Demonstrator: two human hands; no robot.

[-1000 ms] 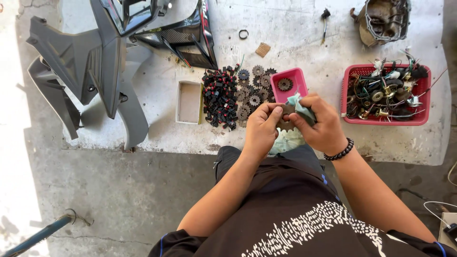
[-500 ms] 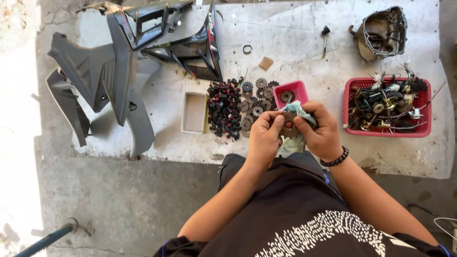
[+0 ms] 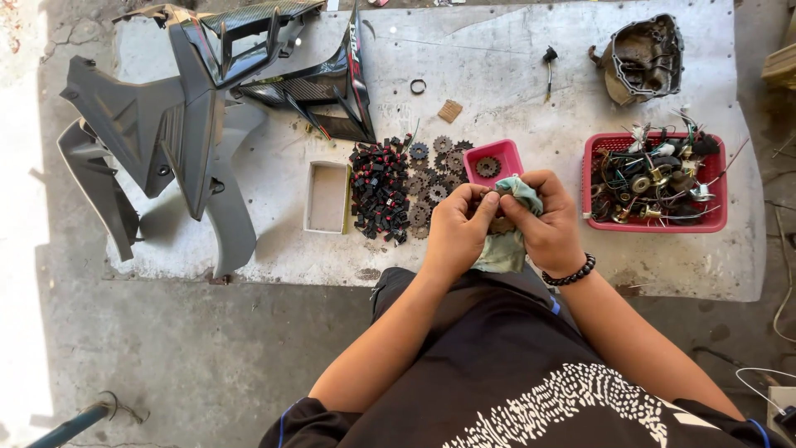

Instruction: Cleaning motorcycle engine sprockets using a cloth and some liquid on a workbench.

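The left hand (image 3: 458,231) and the right hand (image 3: 547,222) are close together, both closed around a pale green rag (image 3: 507,249), just near of the small pink tray (image 3: 495,159). What they pinch inside the rag is hidden. Dark sprockets (image 3: 431,187) lie left of the tray, and a red basket (image 3: 653,224) of parts stands right.

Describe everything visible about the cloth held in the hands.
The cloth is a pale green-blue rag, soft and crumpled, with dingy patches. Both hands grip it above the person's lap: the right hand wraps its upper bunched part, the left hand pinches beside it, fingers meeting at the top. A loose fold hangs below the hands. Something small seems pressed inside the bunch, but it is hidden. It sits just in front of the small pink tray, not touching it.
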